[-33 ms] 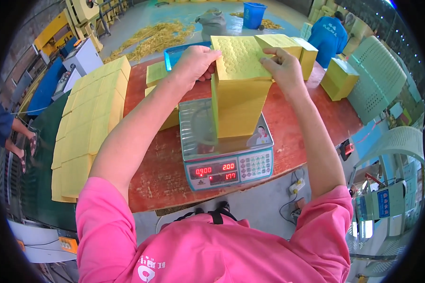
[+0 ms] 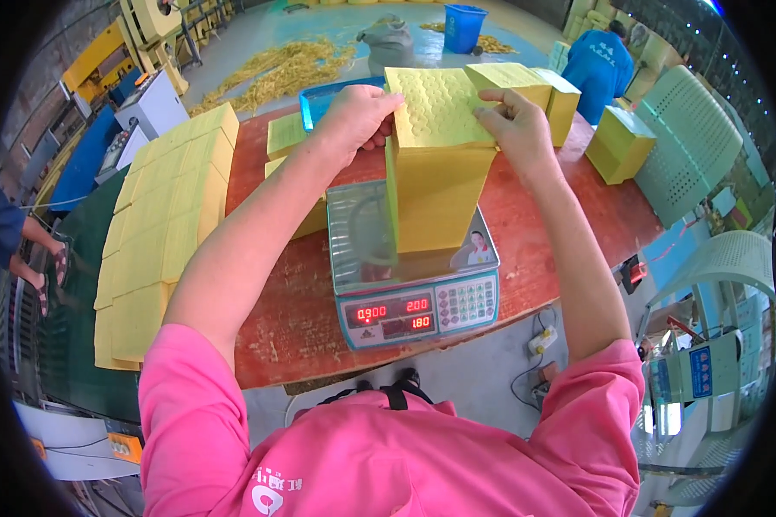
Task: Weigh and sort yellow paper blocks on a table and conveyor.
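A tall stack of yellow paper (image 2: 440, 198) stands upright on the platform of a digital weighing scale (image 2: 353, 246), with rows of round marks pressed into its top sheet. My left hand (image 2: 359, 119) is closed at the stack's upper left edge, thumb and forefinger pinching the paper. At the upper right edge, my right hand (image 2: 524, 129) has its thumb and forefinger on the paper, its other fingers curled. Red digits glow on the scale's display (image 2: 394, 315), beside a keypad (image 2: 467, 302). The stack hides much of the platform.
The scale sits on a worn red table (image 2: 284, 319). More yellow paper stacks (image 2: 168, 215) line the left side; others (image 2: 621, 146) stand at the right and behind. Beyond lie a blue tray (image 2: 319, 99), a blue bin (image 2: 463, 28) and a person in blue (image 2: 597, 69). Green chairs (image 2: 690, 146) stand right.
The lower reading on the scale's display has changed, and one small indicator light beside it is now off. My hands and the paper stack have barely moved.
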The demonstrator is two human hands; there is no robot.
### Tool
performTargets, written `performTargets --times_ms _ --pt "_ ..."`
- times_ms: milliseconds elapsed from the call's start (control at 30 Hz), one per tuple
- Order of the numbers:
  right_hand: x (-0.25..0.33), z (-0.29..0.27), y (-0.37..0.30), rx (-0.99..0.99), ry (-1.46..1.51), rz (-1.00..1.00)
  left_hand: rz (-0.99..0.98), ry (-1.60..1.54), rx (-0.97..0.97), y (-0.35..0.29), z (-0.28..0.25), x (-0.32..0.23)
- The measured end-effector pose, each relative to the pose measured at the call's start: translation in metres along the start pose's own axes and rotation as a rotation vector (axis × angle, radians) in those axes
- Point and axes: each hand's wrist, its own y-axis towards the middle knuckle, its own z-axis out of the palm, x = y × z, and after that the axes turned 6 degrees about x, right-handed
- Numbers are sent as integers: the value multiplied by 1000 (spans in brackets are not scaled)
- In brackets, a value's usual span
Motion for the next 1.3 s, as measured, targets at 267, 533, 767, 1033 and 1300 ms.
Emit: performTargets --times_ms 267,533,767,1033,1300 --pt "-2 7 -13 -87 -75 -89 84 28 -67 -6 11 10" --pt "0 13 -20 -88 -151 -83 252 289 -223 4 5 34" --pt "-55 -2 -65 -341 268 -55 319 161 -382 -94 3 82" --pt "-218 14 -218 -351 64 406 -258 279 -546 -283 -35 240" --pt "-234 34 -222 -324 -443 295 -34 834 -606 -314 -17 287"
